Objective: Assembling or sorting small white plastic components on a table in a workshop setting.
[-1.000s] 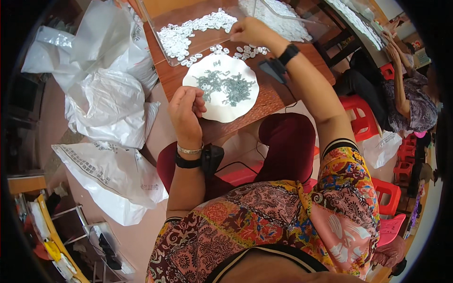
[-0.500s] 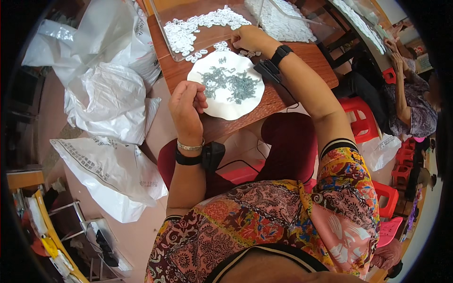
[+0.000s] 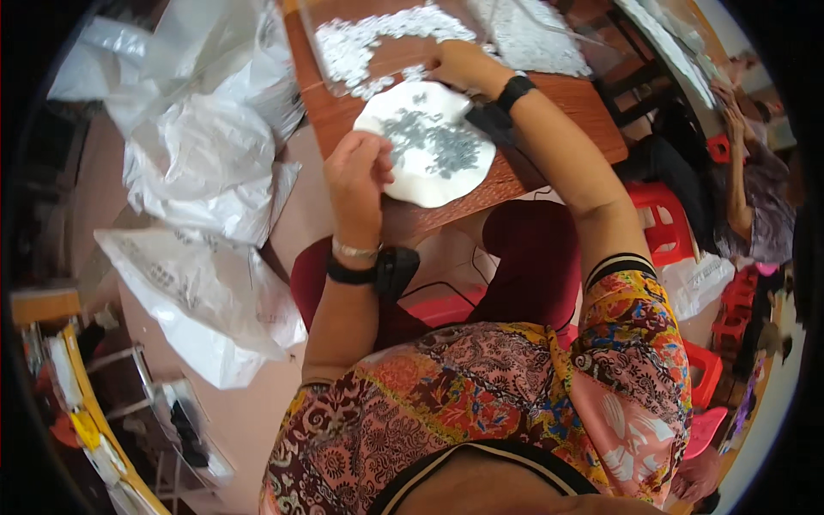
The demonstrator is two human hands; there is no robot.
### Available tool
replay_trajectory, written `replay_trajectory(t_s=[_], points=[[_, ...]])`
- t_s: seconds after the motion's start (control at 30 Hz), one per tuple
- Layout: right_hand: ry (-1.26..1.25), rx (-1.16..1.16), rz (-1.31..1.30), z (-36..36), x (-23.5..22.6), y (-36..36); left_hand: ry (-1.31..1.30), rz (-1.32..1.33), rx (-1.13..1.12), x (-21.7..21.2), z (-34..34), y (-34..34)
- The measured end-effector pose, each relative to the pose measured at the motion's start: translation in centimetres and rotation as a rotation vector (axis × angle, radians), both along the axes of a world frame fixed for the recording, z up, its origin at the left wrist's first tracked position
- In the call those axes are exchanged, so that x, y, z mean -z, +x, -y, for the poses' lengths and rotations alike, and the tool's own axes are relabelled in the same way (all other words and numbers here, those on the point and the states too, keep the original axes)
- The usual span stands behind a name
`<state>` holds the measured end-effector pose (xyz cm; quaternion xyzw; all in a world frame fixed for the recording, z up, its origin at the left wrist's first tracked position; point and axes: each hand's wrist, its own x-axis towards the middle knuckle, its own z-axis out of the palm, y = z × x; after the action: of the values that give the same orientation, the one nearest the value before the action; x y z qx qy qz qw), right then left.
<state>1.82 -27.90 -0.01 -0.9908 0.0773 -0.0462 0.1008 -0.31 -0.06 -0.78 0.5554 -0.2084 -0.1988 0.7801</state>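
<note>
A white, wavy-rimmed plate (image 3: 427, 196) lies on the brown wooden table (image 3: 562, 112), holding a heap of small grey pieces (image 3: 455, 153). At the plate's left rim is my left hand (image 3: 356, 184), its fingers curled in and closed; anything inside them is hidden. Beyond the plate, my right hand (image 3: 468, 67) reaches down beside small white oval pieces (image 3: 343, 41), its fingers bent together. Its fingertips are hidden and blurred, so what they pinch cannot be made out. The white pieces are spread in a clear-walled tray (image 3: 312, 39).
A second pile of white pieces (image 3: 536, 39) lies at the back right. Large white plastic sacks (image 3: 202, 163) stand on the floor to the left. Red stools (image 3: 661, 219) are on the right, where another person (image 3: 751, 202) sits by a table with white pieces.
The whole view has shifted slightly, moving the table and plate up and right, with some blur. Both hands keep nearly the same places by the plate and the white pieces.
</note>
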Motion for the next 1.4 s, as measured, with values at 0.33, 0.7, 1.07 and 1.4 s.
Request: replay_trajectory(t_s=[0.33,0.7,1.07,1.4], points=[[0.114,0.025,-0.001,3.1,-0.2,-0.2,0.304,1.446,-0.268,-1.5,0.8,0.1],[0.568,-0.066,0.165,2.8,-0.6,-3.9,0.761,1.209,0.192,-1.1,0.3,-5.9],[0.598,-0.084,0.275,0.4,-2.3,-8.4,0.823,1.541,0.143,-4.3,-7.2,-3.9],[0.644,-0.182,0.292,-7.7,-4.7,-11.1,0.948,1.600,0.103,-5.8,-10.9,-4.0]])
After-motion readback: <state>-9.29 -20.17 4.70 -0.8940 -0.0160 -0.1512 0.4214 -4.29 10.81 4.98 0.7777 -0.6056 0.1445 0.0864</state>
